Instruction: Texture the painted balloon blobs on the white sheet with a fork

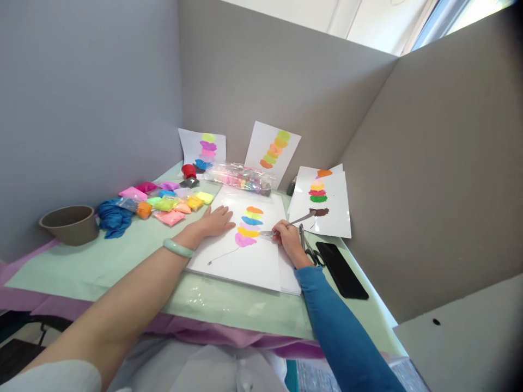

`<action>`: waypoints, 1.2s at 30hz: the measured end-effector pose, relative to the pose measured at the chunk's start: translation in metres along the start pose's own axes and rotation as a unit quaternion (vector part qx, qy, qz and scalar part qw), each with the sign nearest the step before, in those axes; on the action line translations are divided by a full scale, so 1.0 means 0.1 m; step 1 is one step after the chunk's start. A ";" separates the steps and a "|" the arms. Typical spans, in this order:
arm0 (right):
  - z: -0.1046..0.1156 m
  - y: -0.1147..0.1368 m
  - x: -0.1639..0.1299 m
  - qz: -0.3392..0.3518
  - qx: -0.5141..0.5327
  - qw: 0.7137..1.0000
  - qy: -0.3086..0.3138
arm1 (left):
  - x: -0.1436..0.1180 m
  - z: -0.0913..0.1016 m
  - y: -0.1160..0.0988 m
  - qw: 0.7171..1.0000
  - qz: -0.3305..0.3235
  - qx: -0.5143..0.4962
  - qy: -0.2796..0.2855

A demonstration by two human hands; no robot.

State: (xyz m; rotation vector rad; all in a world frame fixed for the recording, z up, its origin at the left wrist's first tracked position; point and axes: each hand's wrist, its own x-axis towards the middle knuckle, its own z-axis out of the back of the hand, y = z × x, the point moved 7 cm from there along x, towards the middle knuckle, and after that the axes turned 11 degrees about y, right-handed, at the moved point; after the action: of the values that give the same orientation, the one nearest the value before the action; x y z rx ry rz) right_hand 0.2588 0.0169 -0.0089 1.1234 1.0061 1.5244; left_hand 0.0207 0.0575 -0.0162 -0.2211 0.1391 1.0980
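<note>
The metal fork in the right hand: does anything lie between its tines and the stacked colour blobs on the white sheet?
Nothing visible. The metal fork in the right hand already has its tines at the yellow blob; the left hand rests flat beside the stack.

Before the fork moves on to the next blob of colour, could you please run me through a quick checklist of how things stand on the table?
1. Left hand lies flat on the white sheet, steadying it: ok.
2. Right hand grips the fork: ok.
3. Fork tines rest at the yellow blob in the stack: ok.
4. Scissors and black phone lie close beside the right hand, off the sheet: ok.
5. Clay packets lie within reach on the left: ok.
6. Whether clay sticks to the tines: cannot tell.
</note>
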 end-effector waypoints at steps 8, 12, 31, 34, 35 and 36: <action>0.01 0.03 -0.02 0.011 -0.043 0.999 -0.019 | -0.02 0.02 -0.02 1.000 0.002 0.003 -0.001; -0.02 0.01 -0.01 0.013 -0.037 0.999 0.008 | -0.02 0.02 -0.02 1.000 -0.001 0.003 -0.005; -0.02 -0.05 0.04 0.023 -0.121 0.992 0.010 | 0.02 -0.02 0.04 1.000 0.010 0.007 -0.007; -0.02 -0.05 0.04 0.020 -0.122 0.992 0.016 | 0.03 -0.01 0.04 1.000 0.012 0.011 -0.008; -0.02 -0.04 0.04 0.019 -0.119 0.993 0.017 | 0.02 -0.01 0.03 1.000 0.012 0.011 -0.007; -0.02 -0.03 0.04 0.018 -0.115 0.993 0.017 | 0.01 0.00 0.02 1.000 0.011 0.010 -0.006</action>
State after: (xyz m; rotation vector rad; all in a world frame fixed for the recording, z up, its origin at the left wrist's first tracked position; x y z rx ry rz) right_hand 0.2569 0.0213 -0.0120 0.9595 0.8127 1.6467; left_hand 0.0191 0.0589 -0.0166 -0.1948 0.1423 1.1199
